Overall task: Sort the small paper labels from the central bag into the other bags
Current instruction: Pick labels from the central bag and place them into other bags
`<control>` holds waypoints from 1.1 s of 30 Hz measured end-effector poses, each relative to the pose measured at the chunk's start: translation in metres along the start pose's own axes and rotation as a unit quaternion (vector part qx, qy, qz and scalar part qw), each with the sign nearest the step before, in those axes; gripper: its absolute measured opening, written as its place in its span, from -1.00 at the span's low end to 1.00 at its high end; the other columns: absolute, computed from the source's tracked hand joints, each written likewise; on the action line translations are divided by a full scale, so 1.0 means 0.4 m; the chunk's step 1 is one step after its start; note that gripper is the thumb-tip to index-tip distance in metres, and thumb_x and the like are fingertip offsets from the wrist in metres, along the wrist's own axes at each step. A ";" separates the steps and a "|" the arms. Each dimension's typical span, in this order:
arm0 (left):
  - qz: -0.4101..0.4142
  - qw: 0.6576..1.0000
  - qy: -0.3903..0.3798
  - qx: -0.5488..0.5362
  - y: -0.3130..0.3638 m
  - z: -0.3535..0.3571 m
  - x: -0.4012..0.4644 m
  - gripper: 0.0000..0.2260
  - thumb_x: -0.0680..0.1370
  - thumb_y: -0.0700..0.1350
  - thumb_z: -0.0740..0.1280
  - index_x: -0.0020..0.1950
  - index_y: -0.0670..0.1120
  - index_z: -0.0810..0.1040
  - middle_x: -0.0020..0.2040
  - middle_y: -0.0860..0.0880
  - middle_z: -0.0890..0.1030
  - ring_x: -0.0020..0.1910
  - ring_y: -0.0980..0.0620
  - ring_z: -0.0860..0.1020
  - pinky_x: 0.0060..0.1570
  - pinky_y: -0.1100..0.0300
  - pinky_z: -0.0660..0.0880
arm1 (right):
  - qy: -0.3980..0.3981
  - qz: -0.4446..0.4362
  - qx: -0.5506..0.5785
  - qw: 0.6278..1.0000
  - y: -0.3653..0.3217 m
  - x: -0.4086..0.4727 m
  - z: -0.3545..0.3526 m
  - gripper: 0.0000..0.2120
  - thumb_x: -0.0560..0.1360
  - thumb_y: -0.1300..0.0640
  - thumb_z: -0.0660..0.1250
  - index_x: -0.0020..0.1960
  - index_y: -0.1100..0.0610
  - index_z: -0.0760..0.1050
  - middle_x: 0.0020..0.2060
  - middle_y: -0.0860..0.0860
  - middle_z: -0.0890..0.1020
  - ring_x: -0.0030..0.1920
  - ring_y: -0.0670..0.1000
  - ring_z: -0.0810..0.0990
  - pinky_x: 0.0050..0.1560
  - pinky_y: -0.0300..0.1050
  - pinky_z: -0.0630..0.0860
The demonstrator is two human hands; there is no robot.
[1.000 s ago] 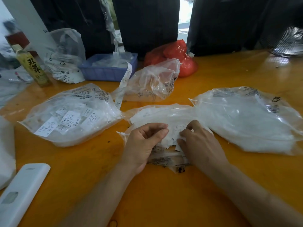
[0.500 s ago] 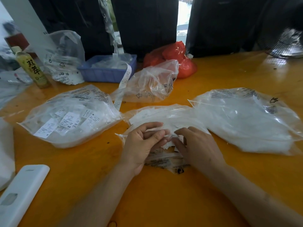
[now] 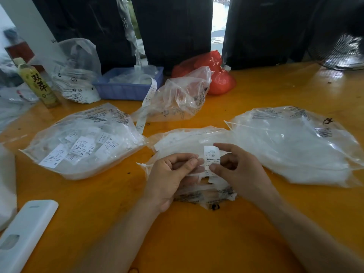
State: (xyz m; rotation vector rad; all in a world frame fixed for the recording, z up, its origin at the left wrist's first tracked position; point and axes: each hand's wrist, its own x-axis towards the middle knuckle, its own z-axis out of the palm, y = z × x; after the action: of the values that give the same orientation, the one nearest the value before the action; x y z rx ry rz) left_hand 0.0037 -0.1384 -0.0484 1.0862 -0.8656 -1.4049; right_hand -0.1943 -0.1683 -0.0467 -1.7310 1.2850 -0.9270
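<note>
The central clear bag (image 3: 183,138) of white paper labels lies on the orange table (image 3: 197,233), partly under both hands. My right hand (image 3: 240,170) pinches a small printed white label (image 3: 211,154) between thumb and forefinger and holds it upright above the bag. My left hand (image 3: 169,174) is beside it, its thumb and fingertips pinched on the edges of other labels. A clear bag (image 3: 86,140) with XS and S labels lies to the left. Another full clear bag (image 3: 295,144) lies to the right.
A crumpled clear bag (image 3: 177,97) and a long label strip (image 3: 146,103) lie behind the central bag. Farther back stand a blue tray (image 3: 126,89), a red bag (image 3: 218,75), a drink bottle (image 3: 37,85) and a fan (image 3: 342,54). A white device (image 3: 23,233) lies front left.
My hands were down on the central bag working at the labels. Now my right hand has lifted one label upright, and my left hand has risen beside it.
</note>
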 end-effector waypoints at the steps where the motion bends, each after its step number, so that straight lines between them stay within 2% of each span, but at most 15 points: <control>1: 0.000 1.000 0.000 -0.011 -0.001 0.000 0.000 -0.83 0.44 -0.17 0.52 0.01 -0.11 0.77 0.05 -0.21 0.77 0.04 -0.12 0.77 -0.17 0.25 0.68 | 0.003 0.003 -0.002 1.000 -0.001 0.001 -0.002 -0.59 0.49 0.02 0.52 0.29 -0.15 0.49 -0.19 -0.12 0.70 -0.23 -0.16 0.65 -0.24 -0.27 0.54; 2: 0.001 1.000 -0.001 -0.020 -0.002 0.001 0.001 -0.85 0.43 -0.18 0.52 -0.02 -0.11 0.78 0.05 -0.23 0.76 0.03 -0.13 0.77 -0.12 0.26 0.67 | 0.007 0.010 -0.002 1.000 -0.001 0.002 -0.005 -0.65 0.48 0.00 0.53 0.22 -0.12 0.53 -0.19 -0.15 0.71 -0.20 -0.15 0.67 -0.22 -0.24 0.56; 6: 0.008 1.000 -0.013 -0.016 -0.008 0.000 0.002 -0.84 0.43 -0.17 0.53 -0.01 -0.09 0.80 0.05 -0.24 0.76 0.06 -0.15 0.76 -0.01 0.23 0.67 | 0.020 0.027 0.038 0.999 0.002 0.002 -0.010 -0.80 0.51 0.03 0.51 0.04 -0.07 0.52 -0.19 -0.20 0.73 -0.22 -0.19 0.69 -0.33 -0.32 0.53; 8: 0.009 1.000 -0.019 -0.010 -0.009 -0.001 0.002 -0.84 0.44 -0.17 0.53 0.01 -0.10 0.80 0.06 -0.24 0.76 0.08 -0.15 0.76 0.02 0.22 0.67 | 0.032 0.024 0.062 0.997 -0.001 0.001 -0.010 -0.89 0.56 0.04 0.45 0.02 -0.05 0.53 -0.20 -0.17 0.74 -0.20 -0.19 0.70 -0.22 -0.25 0.57; 10: 0.010 1.000 -0.025 -0.001 -0.008 -0.001 0.001 -0.81 0.45 -0.18 0.53 0.05 -0.12 0.78 0.07 -0.23 0.76 0.09 -0.14 0.75 0.04 0.22 0.66 | 0.053 0.016 0.107 0.993 -0.006 0.000 -0.010 -0.97 0.60 0.06 0.40 0.01 0.00 0.59 -0.19 -0.10 0.75 -0.16 -0.12 0.73 -0.08 -0.09 0.64; 12: 0.013 0.999 -0.031 0.013 -0.008 -0.001 0.000 -0.76 0.47 -0.17 0.54 0.12 -0.16 0.75 0.08 -0.21 0.76 0.10 -0.14 0.75 0.05 0.23 0.66 | 0.085 -0.004 0.139 0.987 -0.013 -0.004 -0.013 -0.92 0.61 0.05 0.38 -0.02 0.02 0.64 -0.20 -0.05 0.74 -0.17 -0.07 0.73 -0.08 -0.10 0.65; 14: 0.017 0.999 -0.035 0.026 -0.009 -0.002 -0.001 -0.74 0.49 -0.17 0.53 0.16 -0.17 0.73 0.08 -0.19 0.76 0.11 -0.12 0.75 0.07 0.23 0.65 | 0.105 -0.039 0.137 0.984 -0.020 -0.011 -0.017 -0.92 0.59 0.01 0.41 -0.05 -0.05 0.67 -0.25 -0.04 0.70 -0.24 -0.05 0.68 -0.19 -0.23 0.58; 16: 0.019 0.998 -0.037 0.038 -0.009 -0.002 -0.002 -0.77 0.51 -0.17 0.52 0.16 -0.15 0.73 0.08 -0.18 0.77 0.12 -0.10 0.75 0.08 0.24 0.65 | 0.103 -0.064 0.144 0.982 -0.028 -0.018 -0.019 -0.95 0.54 -0.01 0.45 -0.06 -0.08 0.68 -0.29 -0.01 0.67 -0.25 0.05 0.62 -0.24 -0.19 0.55; 18: 0.021 0.998 -0.038 0.051 -0.010 0.000 -0.003 -0.77 0.50 -0.14 0.53 0.14 -0.10 0.75 0.07 -0.16 0.77 0.12 -0.08 0.75 0.08 0.26 0.64 | 0.084 -0.075 0.157 0.981 -0.032 -0.021 -0.017 -0.94 0.50 0.04 0.47 -0.03 -0.03 0.68 -0.25 -0.01 0.69 -0.22 0.01 0.64 -0.18 -0.14 0.60; 21: 0.023 0.997 -0.042 0.062 -0.012 -0.001 -0.003 -0.77 0.49 -0.10 0.54 0.14 -0.09 0.76 0.06 -0.15 0.77 0.12 -0.07 0.75 0.08 0.26 0.64 | 0.061 -0.067 0.116 0.989 -0.029 -0.020 -0.012 -0.91 0.53 0.07 0.45 0.02 0.05 0.66 -0.21 -0.10 0.72 -0.20 -0.08 0.67 -0.18 -0.24 0.59; 23: 0.025 0.997 -0.043 0.064 -0.013 -0.002 -0.003 -0.74 0.50 -0.08 0.55 0.16 -0.10 0.75 0.07 -0.14 0.77 0.12 -0.08 0.75 0.09 0.25 0.64 | 0.057 -0.058 0.089 0.993 -0.025 -0.021 -0.010 -0.88 0.56 0.00 0.40 -0.03 0.03 0.65 -0.24 -0.16 0.71 -0.26 0.03 0.63 -0.31 -0.15 0.53; 25: 0.025 0.997 -0.043 0.064 -0.013 -0.003 -0.001 -0.73 0.49 -0.08 0.55 0.17 -0.12 0.74 0.07 -0.14 0.77 0.13 -0.08 0.75 0.09 0.24 0.64 | 0.063 -0.056 0.060 0.995 -0.024 -0.020 -0.009 -0.88 0.58 -0.04 0.38 -0.08 -0.04 0.65 -0.26 -0.18 0.70 -0.24 0.17 0.59 -0.32 0.03 0.51; 30: 0.019 0.998 -0.040 0.053 -0.015 -0.005 0.001 -0.72 0.46 -0.10 0.56 0.15 -0.11 0.74 0.08 -0.15 0.77 0.13 -0.10 0.74 0.11 0.19 0.65 | 0.072 -0.066 0.046 0.994 -0.023 -0.018 -0.009 -0.89 0.59 -0.04 0.36 -0.09 -0.10 0.62 -0.28 -0.19 0.69 -0.37 0.14 0.53 -0.44 0.02 0.45; 33: 0.020 0.998 -0.039 0.050 -0.016 -0.005 0.002 -0.76 0.46 -0.11 0.56 0.12 -0.07 0.76 0.09 -0.16 0.77 0.13 -0.10 0.74 0.11 0.19 0.66 | 0.075 -0.070 0.040 0.994 -0.019 -0.016 -0.006 -0.91 0.60 -0.01 0.37 -0.08 -0.11 0.60 -0.26 -0.19 0.71 -0.30 0.20 0.57 -0.38 0.10 0.50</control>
State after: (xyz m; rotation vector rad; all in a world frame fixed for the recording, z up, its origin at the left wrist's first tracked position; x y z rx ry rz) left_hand 0.0038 -0.1381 -0.0551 1.0881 -1.0175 -1.3905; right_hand -0.1948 -0.1609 -0.0397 -1.7337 1.2141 -1.1938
